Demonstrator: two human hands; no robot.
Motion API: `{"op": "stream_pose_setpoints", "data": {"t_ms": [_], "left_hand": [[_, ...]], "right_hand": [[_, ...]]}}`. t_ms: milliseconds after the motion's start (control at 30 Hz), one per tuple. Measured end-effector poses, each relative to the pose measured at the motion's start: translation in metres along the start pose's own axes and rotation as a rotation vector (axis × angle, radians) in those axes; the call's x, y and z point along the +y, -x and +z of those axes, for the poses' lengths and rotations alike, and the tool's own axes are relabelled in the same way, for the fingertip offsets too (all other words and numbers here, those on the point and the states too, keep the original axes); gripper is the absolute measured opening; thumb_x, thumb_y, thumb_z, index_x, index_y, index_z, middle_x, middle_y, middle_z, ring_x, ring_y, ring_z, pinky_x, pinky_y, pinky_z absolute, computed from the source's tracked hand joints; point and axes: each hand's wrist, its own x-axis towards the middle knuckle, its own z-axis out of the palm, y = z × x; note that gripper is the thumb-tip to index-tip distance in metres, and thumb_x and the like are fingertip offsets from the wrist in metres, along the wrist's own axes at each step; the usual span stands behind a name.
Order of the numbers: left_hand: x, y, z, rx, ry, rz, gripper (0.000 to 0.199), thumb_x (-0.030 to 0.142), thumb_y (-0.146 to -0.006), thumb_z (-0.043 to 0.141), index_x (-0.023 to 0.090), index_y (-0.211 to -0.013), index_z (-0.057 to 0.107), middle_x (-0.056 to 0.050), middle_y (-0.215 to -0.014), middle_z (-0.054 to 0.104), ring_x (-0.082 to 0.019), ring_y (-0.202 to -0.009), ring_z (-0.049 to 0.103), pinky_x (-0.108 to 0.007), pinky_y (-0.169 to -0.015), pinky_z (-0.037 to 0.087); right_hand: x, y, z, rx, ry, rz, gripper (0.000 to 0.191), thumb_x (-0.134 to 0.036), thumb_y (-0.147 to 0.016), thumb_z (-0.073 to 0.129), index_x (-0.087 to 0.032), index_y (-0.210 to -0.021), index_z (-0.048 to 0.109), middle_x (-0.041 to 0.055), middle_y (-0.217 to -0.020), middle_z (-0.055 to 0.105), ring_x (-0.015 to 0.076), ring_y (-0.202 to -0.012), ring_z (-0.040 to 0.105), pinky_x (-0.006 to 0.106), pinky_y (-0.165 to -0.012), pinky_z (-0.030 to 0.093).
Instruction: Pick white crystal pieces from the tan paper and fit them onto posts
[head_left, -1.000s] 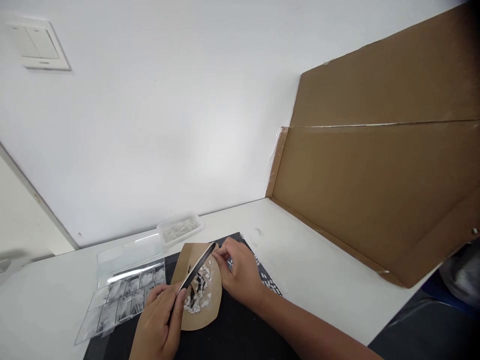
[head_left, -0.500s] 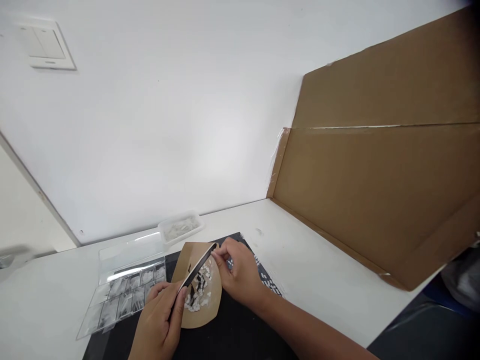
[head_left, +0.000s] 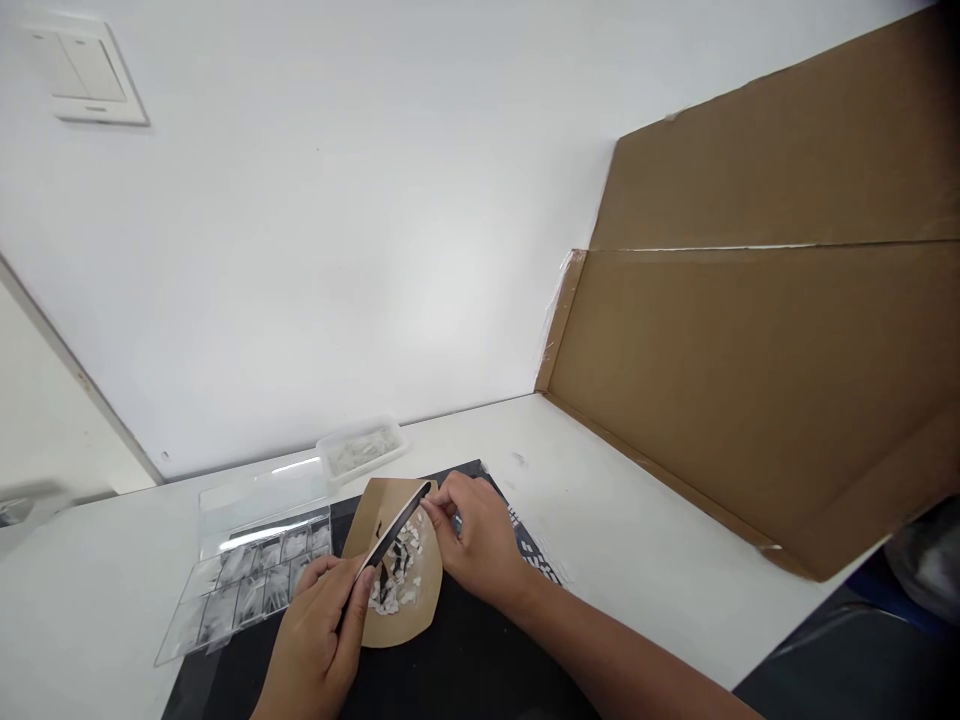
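A thin dark strip with a pale edge [head_left: 396,525] slants over a tan paper piece [head_left: 405,628]. My left hand [head_left: 322,625] is closed on its lower end. At the upper end, my right hand [head_left: 472,535] is pinched, thumb against forefinger; whatever small thing it may hold there is too small to make out. White flakes and some black scraps [head_left: 405,570] lie on the tan paper beneath the strip. The paper rests on a black mat [head_left: 480,660].
Left of the mat sits an open clear compartment box [head_left: 255,590] with pale pieces. Behind it stands a white tub [head_left: 364,450]. White marks [head_left: 540,565] show at the mat's right edge. A large cardboard sheet [head_left: 750,380] stands at the right, by the wall.
The view has shifted slightly. Both hands keep nearly the same pose around the strip.
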Motion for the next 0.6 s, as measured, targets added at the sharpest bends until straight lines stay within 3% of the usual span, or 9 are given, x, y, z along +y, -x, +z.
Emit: {"op": "stream_pose_setpoints", "data": {"t_ms": [200, 467, 600], "left_hand": [[-0.001, 0.001, -0.001, -0.009, 0.008, -0.011, 0.018, 0.024, -0.103, 0.047, 0.020, -0.104, 0.065, -0.004, -0.098, 0.072, -0.017, -0.085, 0.064, -0.032, -0.085, 0.051], [0.001, 0.001, -0.001, -0.016, 0.009, 0.006, 0.017, 0.022, -0.103, 0.047, 0.020, -0.107, 0.064, -0.005, -0.100, 0.072, -0.018, -0.086, 0.065, -0.034, -0.087, 0.050], [0.002, 0.001, -0.001, -0.015, 0.021, 0.004, 0.016, 0.021, -0.103, 0.047, 0.020, -0.107, 0.063, -0.004, -0.099, 0.072, -0.017, -0.085, 0.063, -0.033, -0.087, 0.049]], "right_hand": [[-0.017, 0.011, 0.006, -0.097, -0.053, -0.162, 0.012, -0.017, -0.093, 0.053, -0.021, -0.082, 0.050, -0.0006, -0.079, 0.064, 0.0139, -0.069, 0.055, 0.033, -0.071, 0.034], [0.003, -0.003, -0.001, 0.048, 0.016, 0.018, 0.017, -0.023, -0.097, 0.053, -0.021, -0.080, 0.051, -0.0005, -0.074, 0.060, 0.0156, -0.068, 0.056, 0.033, -0.070, 0.035], [-0.006, 0.005, 0.004, -0.028, -0.032, -0.060, 0.013, -0.020, -0.095, 0.053, -0.022, -0.082, 0.051, -0.0002, -0.077, 0.063, 0.0154, -0.070, 0.057, 0.033, -0.071, 0.036]]}}
